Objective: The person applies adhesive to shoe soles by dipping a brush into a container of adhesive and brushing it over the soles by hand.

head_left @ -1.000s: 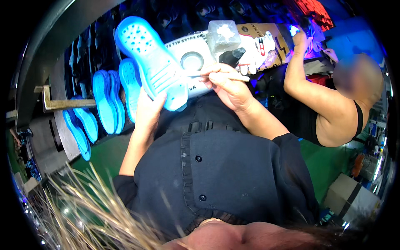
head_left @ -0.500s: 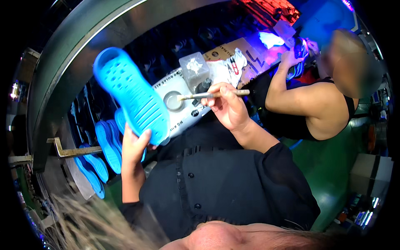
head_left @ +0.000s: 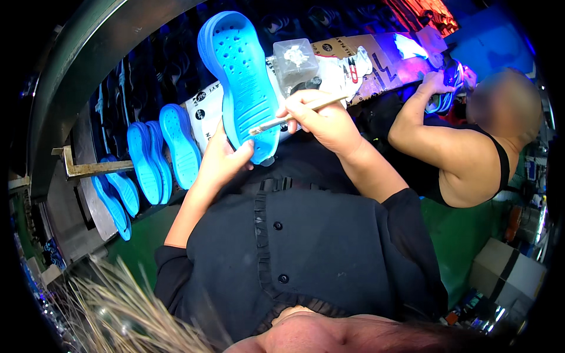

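Head view. Blue shoe sole (head_left: pixel 250 85) held up over a white printed sheet (head_left: pixel 210 109), holed end away from the wearer. Left hand (head_left: pixel 225 156) grips its near end, thumb on top, fingers curled beneath. Right hand (head_left: pixel 318 116) pinches a paintbrush (head_left: pixel 271 125); bristles lie over the sole's near part, contact hard to tell from here. Left of the sole: a row of other blue soles (head_left: pixel 183 147). Right of it: translucent box (head_left: pixel 296 63), then cardboard (head_left: pixel 372 50). Farther right of it: a co-worker (head_left: pixel 465 147), hands in bluish light.
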